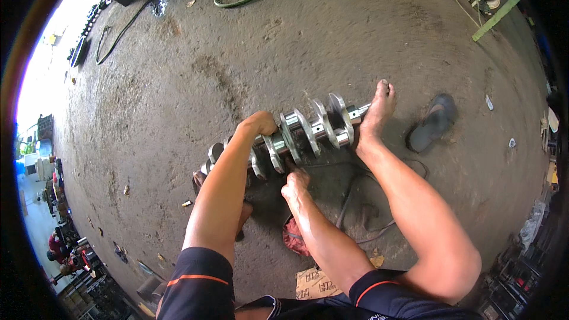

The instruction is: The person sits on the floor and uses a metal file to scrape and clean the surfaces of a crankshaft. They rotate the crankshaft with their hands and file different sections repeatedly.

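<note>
A shiny metal crankshaft [305, 133] lies slantwise in front of me, its right end higher in the picture. My left hand [261, 123] is closed over its far side near the middle, fingers curled down and partly hidden. On the near side, my right hand [296, 181] grips it from below, fingertips lost behind the webs. My bare right foot [379, 111] is against the shaft's right end. Under the left end, part of another foot [198, 179] shows beside my left forearm.
A dark sandal [432, 123] lies right of my foot. A red cloth-like bundle [294, 238], a dark cable [345, 198] and printed cardboard [320, 283] are close to me. Farther off are a green hose [249, 1] and green metal legs [496, 18]. Machinery parts line the left edge.
</note>
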The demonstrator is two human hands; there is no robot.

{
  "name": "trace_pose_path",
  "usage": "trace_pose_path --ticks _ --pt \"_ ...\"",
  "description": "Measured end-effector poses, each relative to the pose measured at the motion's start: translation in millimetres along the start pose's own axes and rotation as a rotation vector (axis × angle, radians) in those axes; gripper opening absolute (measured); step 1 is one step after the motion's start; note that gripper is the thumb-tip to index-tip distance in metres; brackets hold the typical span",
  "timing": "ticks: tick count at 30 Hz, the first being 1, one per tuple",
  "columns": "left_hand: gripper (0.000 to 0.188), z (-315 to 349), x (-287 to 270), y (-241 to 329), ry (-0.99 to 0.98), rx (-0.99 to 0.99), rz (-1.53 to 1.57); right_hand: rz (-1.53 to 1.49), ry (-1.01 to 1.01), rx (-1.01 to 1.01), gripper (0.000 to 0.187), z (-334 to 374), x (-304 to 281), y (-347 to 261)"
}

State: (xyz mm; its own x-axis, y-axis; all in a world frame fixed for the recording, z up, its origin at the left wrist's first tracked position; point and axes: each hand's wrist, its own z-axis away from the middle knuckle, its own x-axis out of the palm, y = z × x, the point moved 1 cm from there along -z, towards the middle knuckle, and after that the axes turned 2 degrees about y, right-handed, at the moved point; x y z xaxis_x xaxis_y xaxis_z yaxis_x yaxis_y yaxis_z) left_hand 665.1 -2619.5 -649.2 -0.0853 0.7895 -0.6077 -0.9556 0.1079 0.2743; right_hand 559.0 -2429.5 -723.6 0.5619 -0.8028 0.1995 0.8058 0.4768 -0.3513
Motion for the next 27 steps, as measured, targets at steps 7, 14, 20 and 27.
trace_pose_path --ticks 7,14,20,27 --pt "0.031 -21 -15 7 -0.424 -0.066 0.013 -0.158 -0.284 0.143 0.023 21 13 -12" --pt "0.034 -22 -16 7 -0.623 -0.169 0.224 -0.253 -0.540 0.253 0.029 33 10 -22" --pt "0.029 -28 -8 -4 -0.589 -0.168 0.345 -0.118 -0.513 0.130 0.024 41 12 -31" --pt "0.028 -25 -7 -4 -0.450 -0.210 0.351 0.311 -0.274 -0.288 0.024 37 7 -19"
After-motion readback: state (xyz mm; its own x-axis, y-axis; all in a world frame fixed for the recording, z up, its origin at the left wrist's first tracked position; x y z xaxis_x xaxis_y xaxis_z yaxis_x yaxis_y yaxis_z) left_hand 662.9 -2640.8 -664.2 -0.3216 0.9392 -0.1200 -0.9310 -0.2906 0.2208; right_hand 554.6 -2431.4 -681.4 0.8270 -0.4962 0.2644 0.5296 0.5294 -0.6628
